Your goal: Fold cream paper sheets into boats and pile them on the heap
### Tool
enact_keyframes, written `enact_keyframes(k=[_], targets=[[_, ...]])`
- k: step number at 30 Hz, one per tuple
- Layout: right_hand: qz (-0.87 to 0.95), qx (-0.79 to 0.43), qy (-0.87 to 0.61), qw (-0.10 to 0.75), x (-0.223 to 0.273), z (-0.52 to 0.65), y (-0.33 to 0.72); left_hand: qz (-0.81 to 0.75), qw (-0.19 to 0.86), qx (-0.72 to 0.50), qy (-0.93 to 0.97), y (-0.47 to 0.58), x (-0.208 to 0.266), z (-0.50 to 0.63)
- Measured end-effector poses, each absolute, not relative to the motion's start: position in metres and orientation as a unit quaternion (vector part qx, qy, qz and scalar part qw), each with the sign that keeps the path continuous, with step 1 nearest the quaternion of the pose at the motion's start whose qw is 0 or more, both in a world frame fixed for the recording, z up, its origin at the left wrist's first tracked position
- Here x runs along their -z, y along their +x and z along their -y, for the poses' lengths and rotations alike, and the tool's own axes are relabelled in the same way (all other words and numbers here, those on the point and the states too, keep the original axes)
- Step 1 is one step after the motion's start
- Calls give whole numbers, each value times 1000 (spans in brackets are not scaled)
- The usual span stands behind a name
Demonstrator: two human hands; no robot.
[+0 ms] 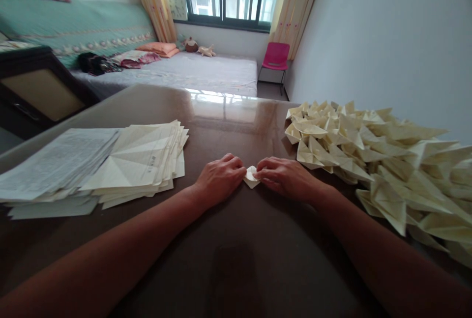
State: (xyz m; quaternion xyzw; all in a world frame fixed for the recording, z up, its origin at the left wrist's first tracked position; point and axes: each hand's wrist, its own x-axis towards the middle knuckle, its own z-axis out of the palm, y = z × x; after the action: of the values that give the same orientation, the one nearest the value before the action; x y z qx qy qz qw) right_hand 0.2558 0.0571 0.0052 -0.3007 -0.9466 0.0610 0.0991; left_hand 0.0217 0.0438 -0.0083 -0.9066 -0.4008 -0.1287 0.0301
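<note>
A small folded piece of cream paper [251, 178] lies between my two hands on the dark brown table. My left hand [222, 176] is closed on its left corner, fingers curled down. From the other side my right hand [283, 176] pinches the right corner between thumb and fingers. The hands cover both ends of the paper, so only its middle shows. Right of my right hand spreads a large heap of folded cream paper pieces [342, 136]. Left of my left hand lies a stack of flat cream sheets [138, 158], the top one creased.
Printed white sheets [61, 160] lie beside the cream stack at the table's left. Beyond the glossy table [162, 104] are a bed [221, 72], a pink chair [276, 56] and a window. A dark cabinet [40, 87] stands at the left, a white wall at the right.
</note>
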Motion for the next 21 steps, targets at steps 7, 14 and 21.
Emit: enact_keyframes(k=[7,14,21], targets=[[951,-48,-293,87,-7,-56,257,279,2,124,-952,18,11,-46],[948,-76,-295,92,-9,-52,253,305,14,48,-951,28,-1,-34],[946,-41,-320,18,-22,-35,246,301,23,54,-952,27,-2,-25]])
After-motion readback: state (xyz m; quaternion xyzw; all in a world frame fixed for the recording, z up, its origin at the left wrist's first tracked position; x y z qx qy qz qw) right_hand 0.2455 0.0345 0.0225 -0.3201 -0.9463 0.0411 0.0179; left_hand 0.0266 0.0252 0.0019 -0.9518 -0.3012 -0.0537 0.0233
